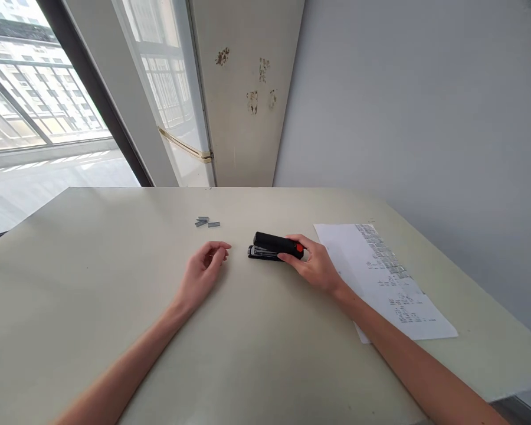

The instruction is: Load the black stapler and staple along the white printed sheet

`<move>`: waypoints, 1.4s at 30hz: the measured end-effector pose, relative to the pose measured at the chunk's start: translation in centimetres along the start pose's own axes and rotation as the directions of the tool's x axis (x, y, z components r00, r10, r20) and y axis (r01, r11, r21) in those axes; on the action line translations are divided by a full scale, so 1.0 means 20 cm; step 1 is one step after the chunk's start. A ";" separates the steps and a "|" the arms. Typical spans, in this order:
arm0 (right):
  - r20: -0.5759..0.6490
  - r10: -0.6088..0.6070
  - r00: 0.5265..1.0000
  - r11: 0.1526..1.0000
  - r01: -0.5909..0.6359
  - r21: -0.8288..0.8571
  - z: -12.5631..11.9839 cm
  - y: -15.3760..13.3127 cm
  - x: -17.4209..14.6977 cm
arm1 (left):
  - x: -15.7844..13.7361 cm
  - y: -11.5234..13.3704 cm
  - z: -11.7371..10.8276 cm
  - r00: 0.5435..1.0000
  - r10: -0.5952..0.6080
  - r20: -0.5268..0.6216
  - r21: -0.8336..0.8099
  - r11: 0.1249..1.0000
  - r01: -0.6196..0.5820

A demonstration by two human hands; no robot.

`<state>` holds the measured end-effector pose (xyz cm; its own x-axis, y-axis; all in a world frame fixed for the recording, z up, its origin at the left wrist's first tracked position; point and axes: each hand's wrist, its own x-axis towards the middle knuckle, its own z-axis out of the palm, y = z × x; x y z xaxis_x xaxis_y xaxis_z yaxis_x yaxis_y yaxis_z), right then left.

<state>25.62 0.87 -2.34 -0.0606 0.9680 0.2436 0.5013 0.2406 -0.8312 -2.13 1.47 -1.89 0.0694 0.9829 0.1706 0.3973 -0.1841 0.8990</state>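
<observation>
At the red-marked end of the black stapler [274,242], set on the table [115,289], the right hand [315,264] grips it. Left of the stapler, the left hand [202,265] curls narrow; whether it pinches anything cannot be told. Staple strips [213,224] lie beyond the stapler, leftward. Steadying it seems the step in hand; the next move likely calls for a firm right hold and precise left-hand work

No wording, brand or number can be read; the rows of small dark print [407,310] on the flat white rectangular paper sheets [358,265] are too tiny to make out.
</observation>
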 end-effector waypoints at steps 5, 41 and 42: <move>0.108 -0.002 0.994 0.999 -0.002 0.035 0.11 0.01 0.02 | 0.01 -0.05 0.01 0.999 0.016 -0.028 -0.009 1.000 -0.016; 0.178 0.011 0.984 1.000 -0.007 -0.026 0.12 0.01 -0.02 | 0.00 -0.01 -0.01 0.973 -0.196 -0.122 -0.344 0.928 0.144; 0.161 -0.014 0.987 0.999 0.020 -0.038 0.12 0.02 -0.02 | 0.00 -0.01 -0.01 0.972 -0.216 -0.092 -0.412 0.897 0.160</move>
<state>23.71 0.67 -3.98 -0.2056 0.9635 0.1717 0.5327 0.2574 -0.8063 -2.38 1.50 -1.99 -0.1024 0.9947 0.0092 -0.0094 -0.0102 0.9999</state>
